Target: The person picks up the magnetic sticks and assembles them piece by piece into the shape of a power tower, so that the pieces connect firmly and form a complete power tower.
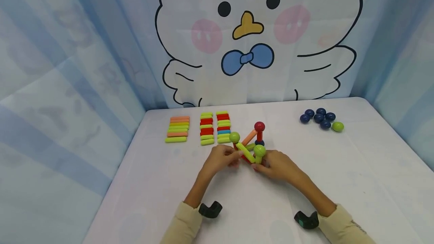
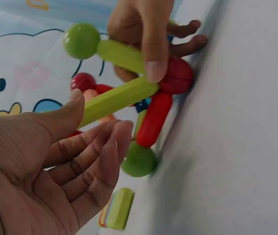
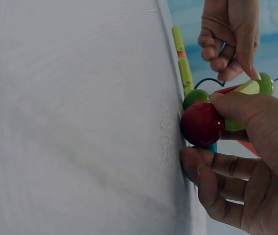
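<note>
One green rod (image 1: 245, 153), sloping down rightward

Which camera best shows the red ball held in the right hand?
The right wrist view: there the red ball appears large and nearly whole, held in the right hand. The left wrist view shows it smaller, partly behind the thumb; in the head view it is mostly hidden.

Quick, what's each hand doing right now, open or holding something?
Left hand: thumb on a yellow-green stick; can't tell whether it's pinching.
Right hand: closed, gripping the stick-and-ball frame near its lower red ball.
</note>
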`<state>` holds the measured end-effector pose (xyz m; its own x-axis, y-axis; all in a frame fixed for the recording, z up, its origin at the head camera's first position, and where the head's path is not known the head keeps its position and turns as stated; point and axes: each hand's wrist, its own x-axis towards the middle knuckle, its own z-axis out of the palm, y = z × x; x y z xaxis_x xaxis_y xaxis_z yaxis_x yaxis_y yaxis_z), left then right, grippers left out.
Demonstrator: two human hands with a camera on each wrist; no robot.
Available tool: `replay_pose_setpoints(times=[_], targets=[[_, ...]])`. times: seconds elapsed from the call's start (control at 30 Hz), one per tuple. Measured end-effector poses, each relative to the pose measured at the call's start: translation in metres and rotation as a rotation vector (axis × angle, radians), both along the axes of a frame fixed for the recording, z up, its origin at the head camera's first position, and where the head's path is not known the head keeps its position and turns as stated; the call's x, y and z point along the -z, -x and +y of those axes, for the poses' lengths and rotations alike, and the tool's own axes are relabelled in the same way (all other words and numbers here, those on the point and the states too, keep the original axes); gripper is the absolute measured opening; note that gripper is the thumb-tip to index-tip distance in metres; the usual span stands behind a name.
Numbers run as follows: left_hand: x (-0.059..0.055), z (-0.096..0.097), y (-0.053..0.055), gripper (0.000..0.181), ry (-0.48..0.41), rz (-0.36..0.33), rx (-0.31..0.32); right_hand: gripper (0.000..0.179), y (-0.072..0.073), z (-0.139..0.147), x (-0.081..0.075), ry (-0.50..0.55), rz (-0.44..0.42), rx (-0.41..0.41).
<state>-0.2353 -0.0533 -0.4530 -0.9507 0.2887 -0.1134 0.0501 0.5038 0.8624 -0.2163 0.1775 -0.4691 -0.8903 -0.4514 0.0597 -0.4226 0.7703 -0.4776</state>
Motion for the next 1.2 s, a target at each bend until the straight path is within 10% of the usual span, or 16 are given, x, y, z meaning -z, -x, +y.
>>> replay_pose_setpoints(times=[0.17,0.4,0.57,0.77,0.97,1.2], targets=[[-0.014,-0.015,0.004,0.043,0.099,0.254,-0.121,0.029,0.000,-0.001,-0.002,0.010,-0.037,0.027],[-0.006,-0.013,0.007,0.062,0.099,0.522,0.062,0.030,-0.001,0.000,-0.001,0.003,-0.033,0.037],[0.001,-0.005,0.005,0.050,0.077,0.605,0.037,0.032,0.000,0.000,0.000,0.000,-0.028,0.023],[0.003,-0.004,0.008,0.050,0.064,0.576,0.021,0.030,0.000,0.000,-0.001,-0.004,-0.048,0.022],[0.002,-0.015,0.014,0.063,0.076,0.404,0.034,0.030,0.000,0.002,-0.003,0.006,-0.107,0.028],[0.004,-0.044,0.023,0.043,0.087,0.336,-0.130,0.035,0.003,0.005,-0.006,0.014,-0.159,0.017]])
